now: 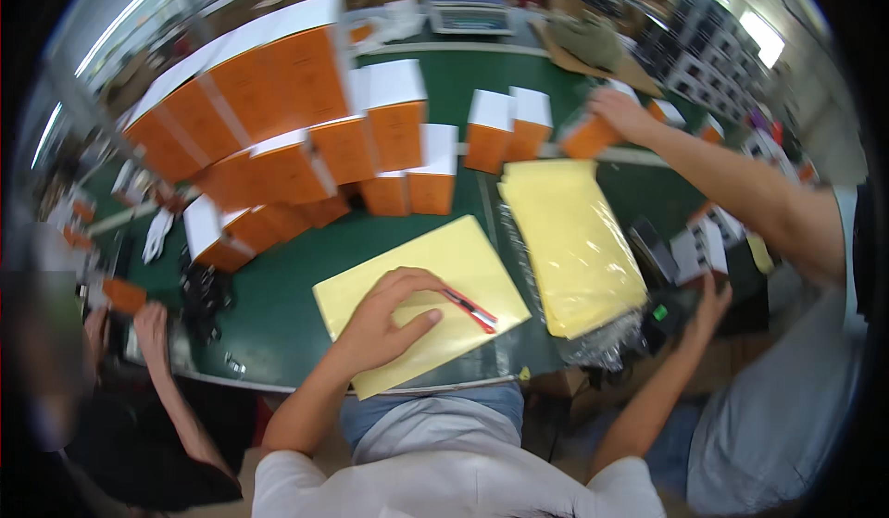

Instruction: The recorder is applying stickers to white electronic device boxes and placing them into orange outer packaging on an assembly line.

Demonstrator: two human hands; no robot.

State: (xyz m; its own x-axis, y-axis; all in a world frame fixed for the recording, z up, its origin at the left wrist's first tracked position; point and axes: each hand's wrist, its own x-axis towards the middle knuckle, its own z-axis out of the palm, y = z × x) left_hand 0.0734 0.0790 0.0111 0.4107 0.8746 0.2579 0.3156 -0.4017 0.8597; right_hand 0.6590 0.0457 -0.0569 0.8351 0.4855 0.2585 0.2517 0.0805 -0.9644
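Left hand flat on a yellow envelope, red pen at its fingertips.

Nearest, at six o'clock, the left hand [384,319] rests palm-down on a single yellow envelope [463,254] lying askew on the green table [278,305]; the fingers [407,282] are curled and close together, thumb stretched out toward three o'clock, and a red pen [470,309] lies on the envelope just beyond the fingertips, at about two o'clock from the knuckles, touching or nearly so. At four o'clock the right hand [708,305] is raised at the table edge, fingers loosely spread, beside a dark device [662,314]; whether it grips anything cannot be told. Further out, a stack of yellow envelopes [569,240] lies in clear wrap. Beyond, orange-and-white boxes [278,120] pile up at eleven o'clock, and another person's hand [620,111] holds one small orange box [588,137] at one o'clock.
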